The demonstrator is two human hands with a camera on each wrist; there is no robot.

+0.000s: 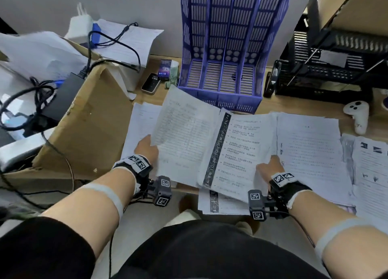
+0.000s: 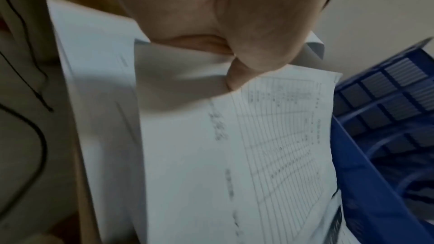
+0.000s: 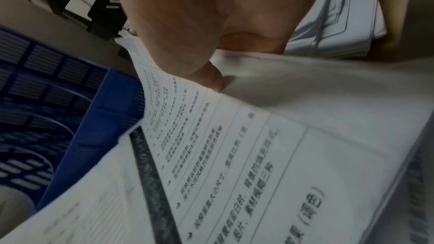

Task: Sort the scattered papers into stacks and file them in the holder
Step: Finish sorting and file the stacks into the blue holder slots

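Papers, loose white printed sheets: the left hand (image 1: 147, 150) pinches a white ruled form sheet (image 1: 182, 132) by its left edge, thumb on top, raised off the wooden desk (image 1: 294, 104); the right hand (image 1: 269, 167) grips a white sheaf with a black patterned margin strip (image 1: 237, 153) at its lower right corner. Both overlap just before the empty purple slatted plastic file holder (image 1: 228, 48). Risk, judged: one-edge holds let sheets sag, slide and mix with the desk piles.
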